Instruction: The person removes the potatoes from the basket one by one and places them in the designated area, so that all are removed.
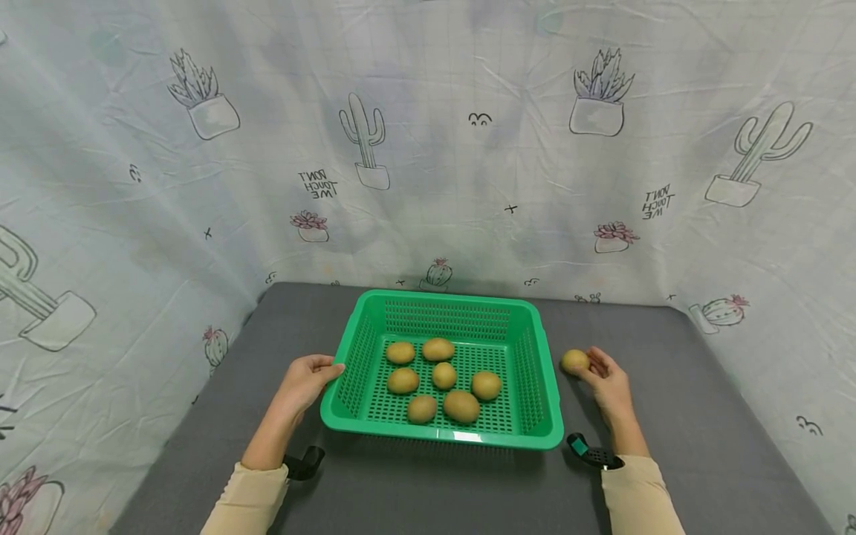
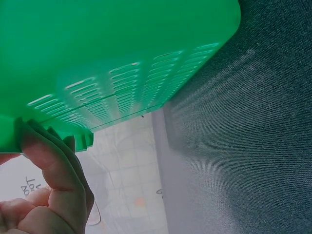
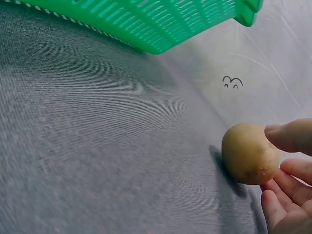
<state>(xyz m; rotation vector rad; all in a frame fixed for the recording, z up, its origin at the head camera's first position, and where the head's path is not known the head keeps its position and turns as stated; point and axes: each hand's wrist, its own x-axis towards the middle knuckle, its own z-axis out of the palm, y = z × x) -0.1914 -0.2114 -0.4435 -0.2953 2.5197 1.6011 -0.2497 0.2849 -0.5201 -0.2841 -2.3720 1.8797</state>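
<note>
A green slotted plastic basket [image 1: 444, 438] holds several potatoes [image 1: 461, 407] spread over its floor. My left hand [image 1: 308, 380] grips the basket's left rim, thumb on top; in the left wrist view its curled fingers [image 2: 61, 170] hook under the rim [image 2: 44, 131]. To the right of the basket, my right hand [image 1: 607, 383] pinches a single potato [image 1: 574, 362] between thumb and fingers. The right wrist view shows this potato [image 3: 249, 153] low over the cloth, with a shadow beside it; whether it touches the cloth I cannot tell.
A dark grey cloth [image 1: 428, 487] covers the table under the basket. Behind and at both sides hangs a pale curtain [image 1: 428, 148] printed with cacti. Black straps with mounts [image 1: 591, 452] sit on both wrists.
</note>
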